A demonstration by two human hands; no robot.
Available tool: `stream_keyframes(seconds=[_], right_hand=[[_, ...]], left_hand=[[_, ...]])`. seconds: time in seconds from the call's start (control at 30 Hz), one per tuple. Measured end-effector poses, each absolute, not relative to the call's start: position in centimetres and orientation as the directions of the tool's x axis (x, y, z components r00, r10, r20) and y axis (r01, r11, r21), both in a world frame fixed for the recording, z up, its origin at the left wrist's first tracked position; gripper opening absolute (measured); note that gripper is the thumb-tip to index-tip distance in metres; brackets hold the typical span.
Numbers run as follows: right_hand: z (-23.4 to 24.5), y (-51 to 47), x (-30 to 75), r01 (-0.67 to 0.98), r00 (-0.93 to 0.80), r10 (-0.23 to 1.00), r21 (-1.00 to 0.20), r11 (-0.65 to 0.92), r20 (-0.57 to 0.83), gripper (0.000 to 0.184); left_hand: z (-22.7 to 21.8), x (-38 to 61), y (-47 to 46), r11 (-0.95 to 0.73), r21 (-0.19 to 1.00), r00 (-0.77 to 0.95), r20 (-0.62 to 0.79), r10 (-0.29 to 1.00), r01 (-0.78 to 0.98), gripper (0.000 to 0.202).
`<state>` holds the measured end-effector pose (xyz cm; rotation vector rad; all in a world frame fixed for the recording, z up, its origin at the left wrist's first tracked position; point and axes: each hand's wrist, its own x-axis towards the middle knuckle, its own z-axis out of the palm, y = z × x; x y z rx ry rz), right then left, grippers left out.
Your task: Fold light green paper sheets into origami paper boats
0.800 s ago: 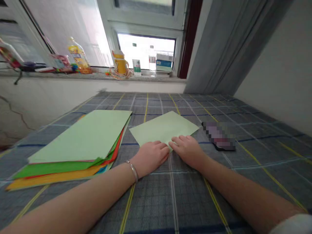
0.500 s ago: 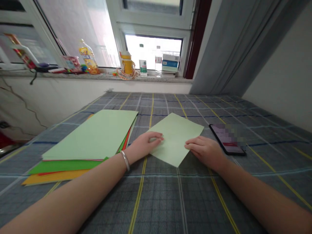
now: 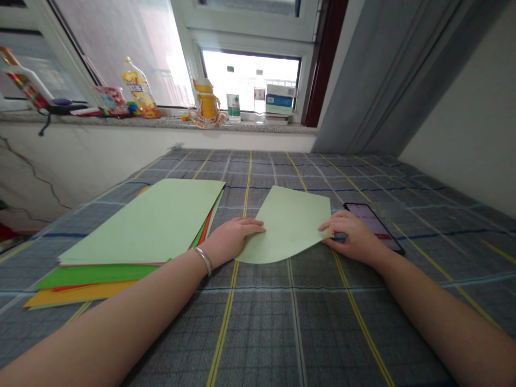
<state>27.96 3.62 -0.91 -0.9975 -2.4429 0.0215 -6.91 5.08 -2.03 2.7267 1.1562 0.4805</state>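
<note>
A pale green paper sheet [image 3: 284, 228] lies on the plaid cover, its near edge bowed in a curve. My left hand [image 3: 230, 239], with a metal bangle [image 3: 203, 260] on the wrist, rests on the sheet's left side. My right hand [image 3: 350, 236] grips the sheet's right edge, and its fingers overlap the left edge of a black smartphone [image 3: 374, 226]. To the left of my left hand lies a stack of coloured paper [image 3: 141, 223], pale green on top, with green, red and orange sheets showing below.
The plaid cover [image 3: 306, 333] spreads under everything, with a wall at its left and right. Beyond it, a window sill [image 3: 161, 122] holds several bottles, a yellow flask and a box. A grey curtain [image 3: 374, 75] hangs at the right.
The sheet has turned from a corner-first diamond to a squarer position, and its near edge now bows. My right hand has moved onto its right edge, against the phone.
</note>
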Motion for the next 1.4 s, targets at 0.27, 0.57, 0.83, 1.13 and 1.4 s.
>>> stream_keyframes(seconds=[0.27,0.57,0.83,1.13,1.4], right_hand=[[-1.1,2.5,26.4,0.573,-0.626,0.722,-0.454,0.682,0.294,0.015],[-2.2,3.6,27.2,0.386,-0.292,0.956,-0.913,0.129,0.011,0.032],[-1.7,3.3,26.4,0.238,-0.125,0.992,-0.971,0.019,-0.011,0.031],[-1.7,2.8,25.7,0.568,-0.123,0.992,-0.820,0.070,-0.001,0.032],[-1.5,2.8,25.0,0.813,-0.087,0.993,-0.570,0.119,0.084,0.032]], left_hand=[[-1.6,-7.0,5.5,-0.724,0.322,0.681,0.253,0.687,0.610,0.036],[-1.3,-6.9,5.8,-0.624,0.575,0.612,0.251,0.750,0.529,0.038],[-0.6,-5.7,4.4,-0.379,0.741,0.308,0.241,0.920,0.554,0.033],[-0.7,-4.9,3.5,-0.245,0.751,0.116,0.221,0.968,0.613,0.034],[-1.1,-5.4,4.0,-0.213,0.611,0.164,0.136,0.977,0.762,0.025]])
